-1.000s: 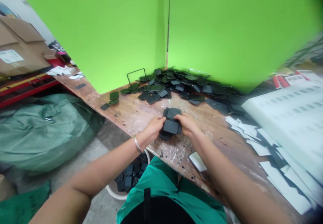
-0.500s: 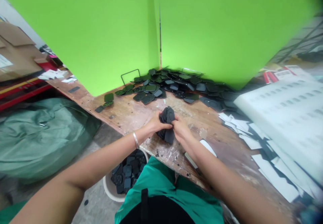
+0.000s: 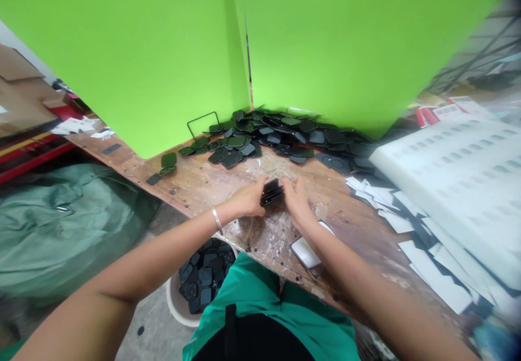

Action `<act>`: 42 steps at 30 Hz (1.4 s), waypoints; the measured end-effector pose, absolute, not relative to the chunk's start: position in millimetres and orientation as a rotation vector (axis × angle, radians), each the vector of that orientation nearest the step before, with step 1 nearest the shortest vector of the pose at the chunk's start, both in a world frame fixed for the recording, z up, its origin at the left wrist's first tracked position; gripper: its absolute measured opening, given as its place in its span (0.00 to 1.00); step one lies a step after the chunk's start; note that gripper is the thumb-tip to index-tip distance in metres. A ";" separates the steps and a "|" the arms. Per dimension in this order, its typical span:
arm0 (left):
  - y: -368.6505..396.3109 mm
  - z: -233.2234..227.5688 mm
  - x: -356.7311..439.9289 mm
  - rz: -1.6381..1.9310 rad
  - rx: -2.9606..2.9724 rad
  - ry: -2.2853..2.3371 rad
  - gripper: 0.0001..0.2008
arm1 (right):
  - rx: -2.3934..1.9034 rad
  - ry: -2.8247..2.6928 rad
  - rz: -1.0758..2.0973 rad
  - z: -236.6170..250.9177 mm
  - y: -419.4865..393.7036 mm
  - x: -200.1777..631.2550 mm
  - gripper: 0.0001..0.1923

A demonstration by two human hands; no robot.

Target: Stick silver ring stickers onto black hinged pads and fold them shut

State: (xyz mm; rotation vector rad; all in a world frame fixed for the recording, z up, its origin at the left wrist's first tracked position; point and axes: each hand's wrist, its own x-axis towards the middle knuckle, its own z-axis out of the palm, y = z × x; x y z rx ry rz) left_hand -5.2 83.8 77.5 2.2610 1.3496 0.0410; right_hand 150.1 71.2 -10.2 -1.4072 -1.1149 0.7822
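A small stack of black square plastic parts (image 3: 272, 192) rests on the worn wooden table (image 3: 203, 179), pressed between my two hands. My left hand (image 3: 248, 200) cups the stack's left side and my right hand (image 3: 296, 201) closes on its right side. A large heap of the same black parts (image 3: 280, 135) lies farther back against the green wall. A white card (image 3: 306, 252) lies flat by my right wrist.
A white bucket (image 3: 181, 309) with several black parts stands on the floor below the table edge. White paper strips (image 3: 411, 236) and a white perforated tray (image 3: 459, 171) fill the right side. A green sack (image 3: 69, 220) lies on the floor at left, cardboard boxes behind it.
The loose, fanned parts in my hands have been squared into a flat stack and lowered onto the table. The view has shifted slightly to the right.
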 end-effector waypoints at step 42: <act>59.6 36.7 -69.6 0.760 1.925 1.300 0.34 | -1.612 -1.341 0.580 9.0 89.1 110.0 0.16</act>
